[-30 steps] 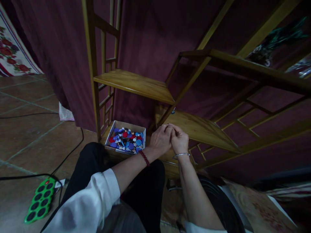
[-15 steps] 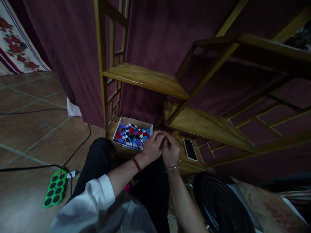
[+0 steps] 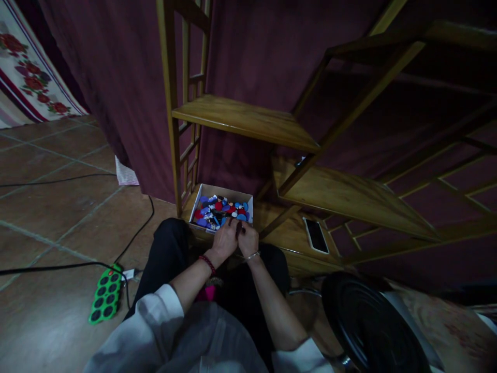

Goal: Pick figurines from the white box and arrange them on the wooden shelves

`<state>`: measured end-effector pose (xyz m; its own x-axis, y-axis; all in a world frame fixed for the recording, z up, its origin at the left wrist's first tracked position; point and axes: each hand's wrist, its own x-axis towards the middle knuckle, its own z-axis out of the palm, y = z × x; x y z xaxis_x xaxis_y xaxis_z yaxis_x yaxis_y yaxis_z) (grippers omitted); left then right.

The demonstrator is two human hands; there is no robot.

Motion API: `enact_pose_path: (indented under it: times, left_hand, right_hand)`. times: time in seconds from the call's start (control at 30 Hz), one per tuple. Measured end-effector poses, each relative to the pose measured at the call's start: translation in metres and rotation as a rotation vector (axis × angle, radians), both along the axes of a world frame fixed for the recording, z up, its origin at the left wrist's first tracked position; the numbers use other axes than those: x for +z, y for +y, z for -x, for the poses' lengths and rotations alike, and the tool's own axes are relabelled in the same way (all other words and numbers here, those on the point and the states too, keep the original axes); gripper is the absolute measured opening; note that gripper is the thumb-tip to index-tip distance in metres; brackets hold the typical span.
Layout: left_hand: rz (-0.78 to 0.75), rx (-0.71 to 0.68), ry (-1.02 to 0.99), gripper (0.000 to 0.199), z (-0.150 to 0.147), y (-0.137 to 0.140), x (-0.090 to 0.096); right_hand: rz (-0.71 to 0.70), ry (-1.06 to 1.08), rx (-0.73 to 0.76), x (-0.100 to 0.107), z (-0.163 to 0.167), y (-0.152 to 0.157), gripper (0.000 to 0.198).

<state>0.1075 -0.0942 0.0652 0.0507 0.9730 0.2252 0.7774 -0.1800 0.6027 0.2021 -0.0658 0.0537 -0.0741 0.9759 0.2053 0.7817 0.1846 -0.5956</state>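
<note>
My left hand (image 3: 225, 241), a dark red bead bracelet on its wrist, is closed with the fingers bent inward. Right beside it, my right hand (image 3: 249, 241) is closed too, a silver bracelet at the wrist. Between the fingertips shows something small and dark that I cannot make out. Both hands are at the front edge of a shallow white cardboard box (image 3: 250, 205), hiding its near right corner. Inside lie several small figure-like pieces (image 3: 218, 206) in blue, purple, red, black and white.
The box stands on the low wooden shelf (image 3: 279, 241), with a white-edged phone (image 3: 316, 235) to its right. Wooden shelf boards (image 3: 248, 118) rise above. A green power strip (image 3: 105, 294) with cables lies on the tiled floor. A round black seat (image 3: 368, 321) is at lower right.
Both hands have moved left and slightly down, from the box's right side to its front edge. They remain close together. The camera view has shifted a little.
</note>
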Motion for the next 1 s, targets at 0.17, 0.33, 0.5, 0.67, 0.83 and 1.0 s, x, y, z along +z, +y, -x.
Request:
enact_pose_path:
  times: [0.17,0.33,0.5,0.67,0.83,1.0]
  left_hand:
    - [0.062,0.012,0.052,0.026,0.012,0.001,-0.014]
    - [0.113,0.035,0.186,0.029,0.031,0.006,-0.027]
    - [0.220,0.067,0.307,0.025,0.054,0.011,-0.038]
    - [0.248,0.018,0.369,0.028,0.070,0.013,-0.043]
    - [0.226,-0.047,0.378,0.031,0.081,0.019,-0.048]
    - [0.232,-0.089,0.344,0.030,0.086,0.027,-0.057]
  right_hand:
    - [0.085,-0.094,0.019,-0.010,0.013,0.004,0.029]
    - [0.109,-0.158,0.112,-0.023,0.017,0.007,0.030]
    - [0.118,-0.171,0.142,-0.033,0.010,0.013,0.029]
    - [0.213,-0.325,0.158,-0.036,0.001,0.016,0.025]
    - [0.263,-0.391,0.208,-0.034,-0.003,0.018,0.031]
    - [0.296,-0.403,0.208,-0.030,-0.004,0.020,0.039]
